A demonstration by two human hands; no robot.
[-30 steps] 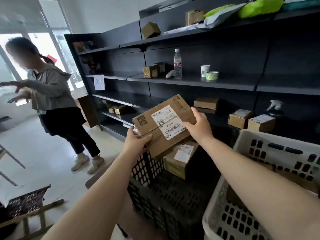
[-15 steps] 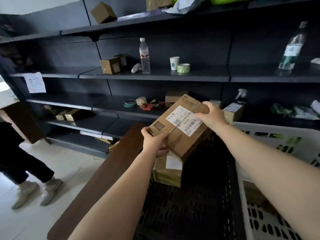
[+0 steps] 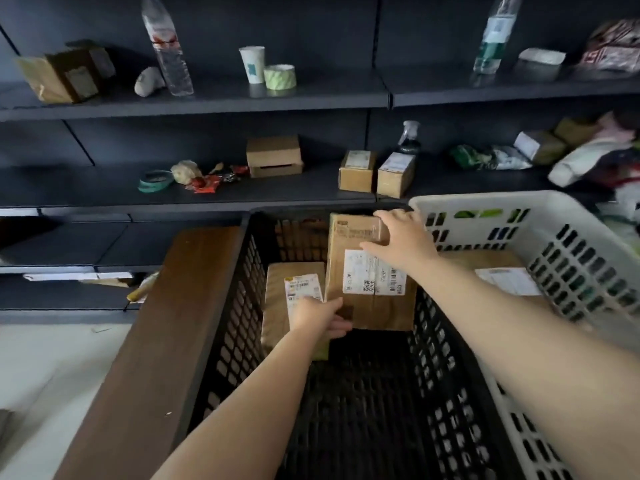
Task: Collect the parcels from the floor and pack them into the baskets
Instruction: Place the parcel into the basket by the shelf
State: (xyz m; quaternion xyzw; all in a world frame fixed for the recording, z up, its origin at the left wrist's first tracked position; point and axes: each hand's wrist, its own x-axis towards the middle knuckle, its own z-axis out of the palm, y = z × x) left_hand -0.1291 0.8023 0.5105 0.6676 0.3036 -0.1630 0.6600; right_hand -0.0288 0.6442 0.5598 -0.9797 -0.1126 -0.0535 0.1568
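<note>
A brown cardboard parcel point(image 3: 367, 306) with a white label lies inside the black basket point(image 3: 239, 306), at its far end. My right hand point(image 3: 401, 237) grips the parcel's far top corner. My left hand point(image 3: 320, 318) holds its near left corner. A smaller labelled parcel point(image 3: 287, 306) stands to the left of it, against the basket's left wall. The white basket point(image 3: 561, 244) sits to the right and holds another flat labelled parcel point(image 3: 498, 268).
Dark shelves point(image 3: 214, 102) run behind the baskets, carrying small boxes point(image 3: 358, 171), two water bottles, a paper cup, tape rolls and bags. A brown wooden board point(image 3: 166, 334) lies along the black basket's left side. Pale floor point(image 3: 38, 368) shows at lower left.
Both hands have lowered the labelled parcel from above the basket down into its far end, turning it lengthwise. My view dropped toward the baskets, and the other person is out of sight.
</note>
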